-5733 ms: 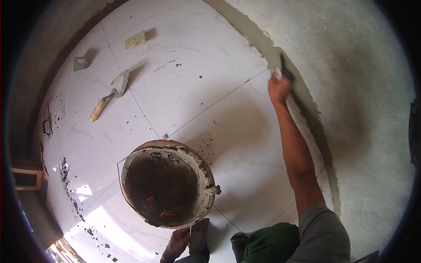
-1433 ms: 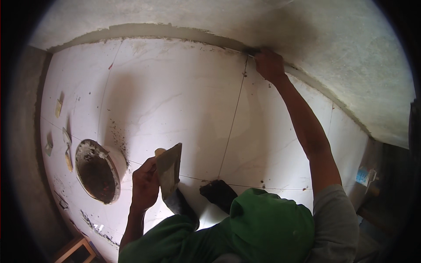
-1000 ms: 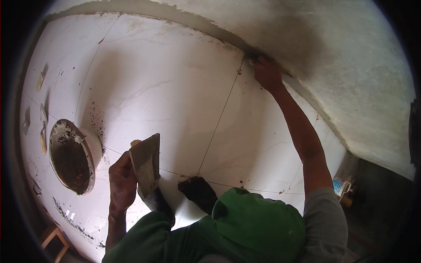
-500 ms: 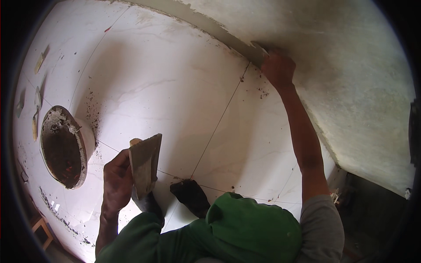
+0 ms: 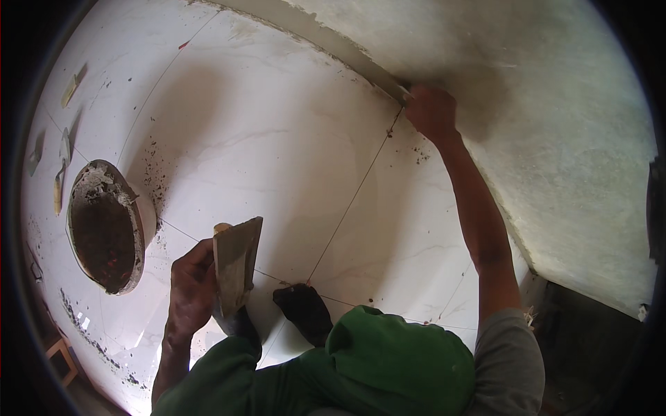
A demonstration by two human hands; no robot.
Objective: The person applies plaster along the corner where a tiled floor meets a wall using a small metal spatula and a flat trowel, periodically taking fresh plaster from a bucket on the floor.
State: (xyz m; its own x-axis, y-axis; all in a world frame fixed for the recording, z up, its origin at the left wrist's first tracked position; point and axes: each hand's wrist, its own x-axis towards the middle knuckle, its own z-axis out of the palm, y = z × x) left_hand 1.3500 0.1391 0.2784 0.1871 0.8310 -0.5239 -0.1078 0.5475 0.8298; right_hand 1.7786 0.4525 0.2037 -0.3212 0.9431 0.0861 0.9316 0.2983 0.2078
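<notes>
My left hand (image 5: 191, 291) grips a flat grey trowel blade (image 5: 236, 267), held upright above the white floor tiles (image 5: 277, 152). My right hand (image 5: 431, 111) reaches far out to the seam where the tiles meet the grey plastered wall (image 5: 555, 139); its fingers are closed on a small tool whose tip (image 5: 401, 93) presses into the mortar line. The tool's body is hidden under the hand. My knees in green trousers (image 5: 388, 360) are at the bottom of the view.
A round mortar pan (image 5: 104, 225) with dark mix stands on the tiles at left. A trowel (image 5: 61, 170) and small scraps (image 5: 73, 83) lie beyond it. Thin joint lines cross the tiles. A dark gap (image 5: 590, 333) opens at lower right.
The view has swung, so the pan sits farther left. My right hand has slid along the wall seam. My left hand keeps holding the trowel blade in about the same pose.
</notes>
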